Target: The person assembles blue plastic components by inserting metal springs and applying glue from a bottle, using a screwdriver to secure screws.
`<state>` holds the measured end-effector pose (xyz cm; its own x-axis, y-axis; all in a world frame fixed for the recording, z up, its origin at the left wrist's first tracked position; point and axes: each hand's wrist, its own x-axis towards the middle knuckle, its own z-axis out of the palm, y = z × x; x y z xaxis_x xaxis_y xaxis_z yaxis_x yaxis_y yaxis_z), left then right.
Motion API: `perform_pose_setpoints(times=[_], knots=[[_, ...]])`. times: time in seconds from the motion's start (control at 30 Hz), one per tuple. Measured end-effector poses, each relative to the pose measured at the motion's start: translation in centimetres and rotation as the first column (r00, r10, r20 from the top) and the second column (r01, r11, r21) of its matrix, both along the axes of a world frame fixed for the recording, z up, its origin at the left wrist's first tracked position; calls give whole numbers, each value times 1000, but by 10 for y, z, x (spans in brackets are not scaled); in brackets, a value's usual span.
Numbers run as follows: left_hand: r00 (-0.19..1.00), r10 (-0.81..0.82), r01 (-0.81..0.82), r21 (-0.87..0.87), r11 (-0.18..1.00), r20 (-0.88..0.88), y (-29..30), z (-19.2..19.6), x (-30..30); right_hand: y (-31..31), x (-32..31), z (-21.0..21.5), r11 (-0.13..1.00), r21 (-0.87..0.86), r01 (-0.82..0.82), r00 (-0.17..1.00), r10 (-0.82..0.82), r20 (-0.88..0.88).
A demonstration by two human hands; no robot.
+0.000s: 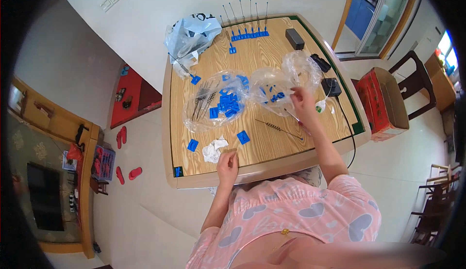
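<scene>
My left hand [227, 164] rests near the front edge of the wooden table [340, 140], fingers curled, close to a crumpled white tissue [213, 149] and a loose blue plastic piece [243, 137]. My right hand [304, 101] reaches over the table's right side and pinches the edge of a clear plastic bag [276, 87] with blue pieces inside. A thin metal wire with a spring coil [277, 128] lies on the table just left of that hand. A second clear bag [218, 99] holds many blue pieces and several metal wires.
A row of blue pieces with upright wires [248, 33] stands at the far edge, beside a blue-white plastic bag [190, 36]. Black boxes [294, 38] and a black adapter with cable [331, 85] lie at the right. A red cardboard box [383, 104] and chair stand right of the table.
</scene>
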<state>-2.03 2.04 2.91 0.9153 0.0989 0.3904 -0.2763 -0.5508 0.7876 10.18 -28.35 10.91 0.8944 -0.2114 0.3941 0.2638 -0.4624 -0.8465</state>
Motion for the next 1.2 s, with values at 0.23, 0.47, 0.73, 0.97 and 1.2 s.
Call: perform_pose_setpoints(times=[0.23, 0.47, 0.73, 0.97, 1.2], knots=[[976, -126, 120, 44, 992, 177, -46, 79, 47, -18, -7, 21, 992, 69, 105, 982, -114, 148], [868, -494, 462, 283, 841, 53, -137, 99, 144, -14, -8, -32, 976, -210, -57, 994, 76, 82], [859, -388, 505, 673, 540, -333, -145, 69, 215, -41, -30, -59, 992, -121, 29, 999, -26, 25], [897, -374, 391, 816, 426, -234, -113, 58, 227, -52, -37, -65, 996, 83, 40, 999, -43, 32], [904, -350, 421, 640, 643, -243, -108, 65, 229, -52, -36, -61, 998, 62, 8, 999, -11, 49]])
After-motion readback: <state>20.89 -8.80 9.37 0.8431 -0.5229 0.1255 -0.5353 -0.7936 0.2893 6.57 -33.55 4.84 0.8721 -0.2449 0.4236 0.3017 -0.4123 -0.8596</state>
